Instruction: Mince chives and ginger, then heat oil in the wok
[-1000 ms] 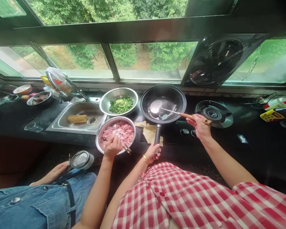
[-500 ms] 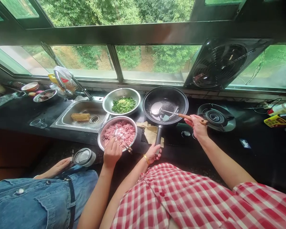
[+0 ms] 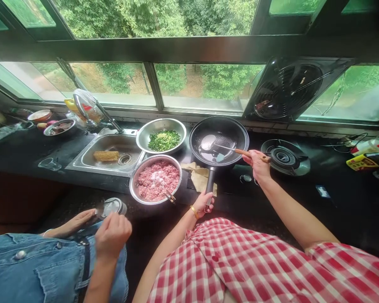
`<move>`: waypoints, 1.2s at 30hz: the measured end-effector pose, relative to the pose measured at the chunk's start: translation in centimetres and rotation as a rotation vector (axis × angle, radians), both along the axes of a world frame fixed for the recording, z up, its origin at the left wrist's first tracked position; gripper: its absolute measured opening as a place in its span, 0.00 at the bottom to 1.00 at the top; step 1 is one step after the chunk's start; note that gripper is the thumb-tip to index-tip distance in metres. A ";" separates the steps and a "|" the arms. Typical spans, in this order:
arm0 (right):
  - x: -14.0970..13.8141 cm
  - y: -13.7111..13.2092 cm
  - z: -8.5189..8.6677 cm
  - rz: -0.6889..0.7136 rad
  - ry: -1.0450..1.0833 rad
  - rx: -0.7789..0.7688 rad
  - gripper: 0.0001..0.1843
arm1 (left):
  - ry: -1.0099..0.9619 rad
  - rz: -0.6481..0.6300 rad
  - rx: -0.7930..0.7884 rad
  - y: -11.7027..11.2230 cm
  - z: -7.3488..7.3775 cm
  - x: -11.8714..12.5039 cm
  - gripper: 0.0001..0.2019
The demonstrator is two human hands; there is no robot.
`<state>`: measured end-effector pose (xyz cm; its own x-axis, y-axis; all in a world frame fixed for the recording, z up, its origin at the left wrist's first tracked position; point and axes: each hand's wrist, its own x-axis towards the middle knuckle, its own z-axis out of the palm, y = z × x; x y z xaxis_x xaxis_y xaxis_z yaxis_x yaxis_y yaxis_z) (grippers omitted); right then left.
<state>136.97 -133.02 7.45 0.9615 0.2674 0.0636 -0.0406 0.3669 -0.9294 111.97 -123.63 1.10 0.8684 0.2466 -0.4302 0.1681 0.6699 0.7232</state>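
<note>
A black frying pan (image 3: pixel 219 126) sits at the back of the counter, with a shiny liquid on its bottom. My left hand (image 3: pixel 204 203) is wrapped round the pan's handle. In my right hand (image 3: pixel 258 166) is the wooden grip of a spatula (image 3: pixel 225 147), its metal blade lying inside the pan. Left of the pan stands a steel bowl of chopped greens (image 3: pixel 164 141) with a yellowish heap on top. In front of it, a bowl of minced meat (image 3: pixel 158 181) has white powder on it and chopsticks (image 3: pixel 169 196) at its rim.
A co-worker's hand (image 3: pixel 113 233) is by a jar of white powder (image 3: pixel 113 207), which their other hand (image 3: pixel 78 222) holds. A beige cloth (image 3: pixel 200 179) lies under the pan's handle. The sink (image 3: pixel 91 141) holds a yellow-brown sponge (image 3: pixel 106 156). A gas burner (image 3: pixel 284 156) is at right.
The co-worker's hand has drawn back from the meat bowl to the jar. My hands keep their grips, and the spatula's blade has barely shifted in the pan.
</note>
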 end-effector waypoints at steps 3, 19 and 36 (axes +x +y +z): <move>0.1 0.5 -0.1 0.009 -0.001 -0.004 0.13 | 0.021 -0.015 -0.008 -0.2 -1.5 0.9 0.16; 0.0 -0.2 0.0 0.094 -0.033 -0.036 0.14 | 0.077 -0.052 -0.005 0.0 -4.4 1.5 0.24; -0.6 -0.5 0.0 0.105 -0.047 -0.056 0.14 | 0.073 -0.057 0.004 0.0 -4.7 1.5 0.21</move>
